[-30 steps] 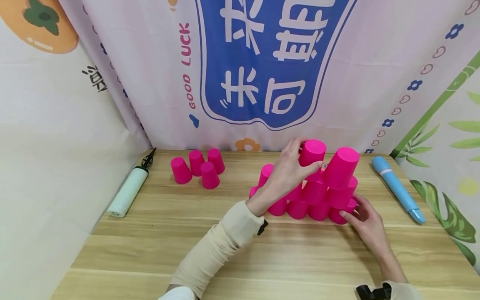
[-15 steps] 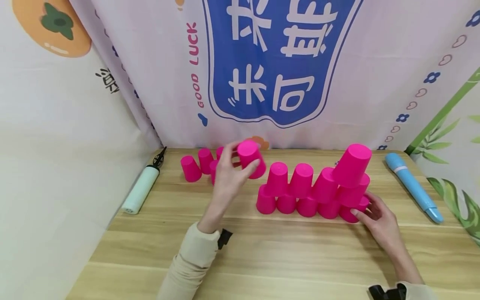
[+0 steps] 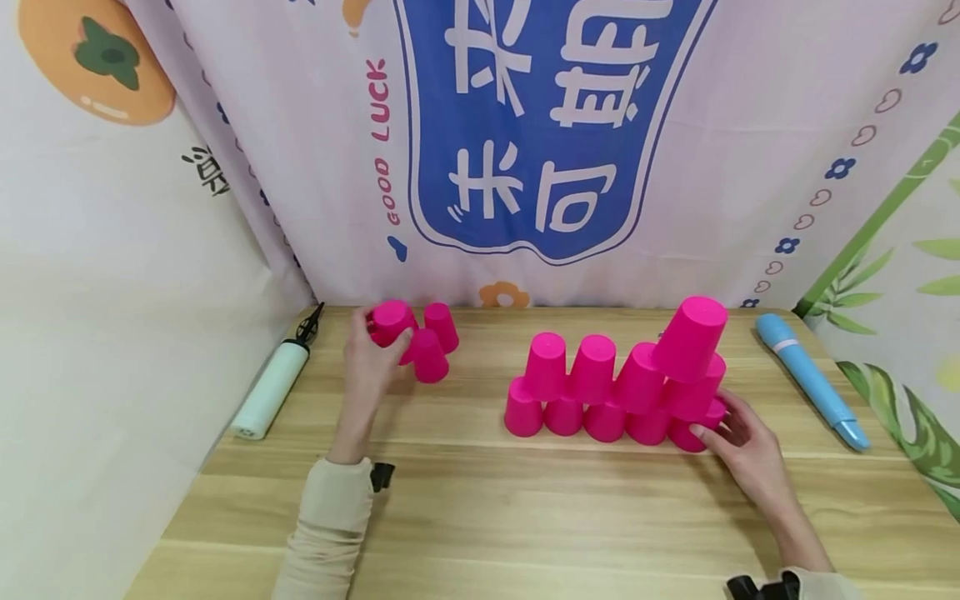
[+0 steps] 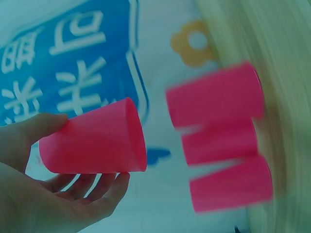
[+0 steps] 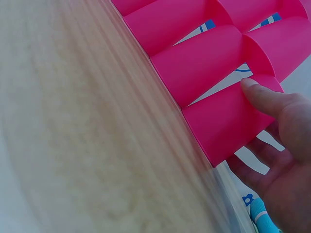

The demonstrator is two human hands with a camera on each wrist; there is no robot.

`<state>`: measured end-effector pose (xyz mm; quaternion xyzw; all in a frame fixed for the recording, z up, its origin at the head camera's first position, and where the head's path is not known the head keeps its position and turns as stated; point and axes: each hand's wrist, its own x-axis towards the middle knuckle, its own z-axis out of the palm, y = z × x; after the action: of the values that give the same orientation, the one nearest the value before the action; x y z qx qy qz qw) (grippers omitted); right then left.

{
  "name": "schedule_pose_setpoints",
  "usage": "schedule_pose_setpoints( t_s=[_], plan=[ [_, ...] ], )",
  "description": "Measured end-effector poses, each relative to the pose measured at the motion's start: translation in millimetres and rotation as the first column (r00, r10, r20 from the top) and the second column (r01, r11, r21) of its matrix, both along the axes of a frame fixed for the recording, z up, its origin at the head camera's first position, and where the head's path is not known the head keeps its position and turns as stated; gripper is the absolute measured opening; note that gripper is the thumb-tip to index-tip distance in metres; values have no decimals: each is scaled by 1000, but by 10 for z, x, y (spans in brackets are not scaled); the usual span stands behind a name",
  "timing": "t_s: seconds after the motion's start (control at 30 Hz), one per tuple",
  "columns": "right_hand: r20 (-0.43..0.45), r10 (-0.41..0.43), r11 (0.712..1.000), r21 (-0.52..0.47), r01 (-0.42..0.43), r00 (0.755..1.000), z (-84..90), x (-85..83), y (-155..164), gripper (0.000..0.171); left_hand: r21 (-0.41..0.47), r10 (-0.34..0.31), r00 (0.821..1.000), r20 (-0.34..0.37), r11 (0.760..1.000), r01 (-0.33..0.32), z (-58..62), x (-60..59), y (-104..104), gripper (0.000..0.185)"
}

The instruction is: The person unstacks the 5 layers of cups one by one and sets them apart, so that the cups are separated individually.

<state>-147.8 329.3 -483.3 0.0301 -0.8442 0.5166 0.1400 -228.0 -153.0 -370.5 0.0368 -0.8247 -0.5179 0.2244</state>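
Observation:
On the wooden table (image 3: 525, 508) stands a stack of upturned pink cups (image 3: 592, 371): a bottom row, a second row, and one tilted cup (image 3: 690, 337) on top at the right. My right hand (image 3: 731, 433) grips the bottom-row cup at the right end (image 3: 693, 435); in the right wrist view the thumb (image 5: 257, 94) lies on that cup (image 5: 223, 126), with the fingers on its far side. My left hand (image 3: 371, 354) holds one pink cup (image 3: 390, 321) at the back left. The left wrist view shows this cup (image 4: 92, 143) beside three loose cups (image 4: 221, 143).
A mint hand pump (image 3: 270, 387) lies at the table's left edge. A blue tube-shaped object (image 3: 810, 379) lies at the right edge. Printed cloth backdrops (image 3: 525, 125) close off the back and both sides. Bare wood stretches in front of the stack.
My left hand took a cup off the top of the stack and carried it left to the loose cups. The right hand stayed on the end cup.

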Motion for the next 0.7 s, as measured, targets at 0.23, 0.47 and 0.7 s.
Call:
schedule_pose_setpoints(
  t_s=[0.23, 0.47, 0.7],
  plan=[
    [21, -12, 1000, 13, 12, 1000, 13, -3, 3, 67, -83, 45, 993, 113, 996, -36, -80, -78, -282, 57],
    [18, -13, 1000, 17, 13, 1000, 17, 9, 2, 67, -137, 13, 974, 226, 990, 19, -290, -175, -406, 62],
    [13, -15, 1000, 13, 15, 1000, 8, 1, -2, 66, -137, -29, 961, 276, 988, 70, -510, -276, -430, 63]
  ],
)
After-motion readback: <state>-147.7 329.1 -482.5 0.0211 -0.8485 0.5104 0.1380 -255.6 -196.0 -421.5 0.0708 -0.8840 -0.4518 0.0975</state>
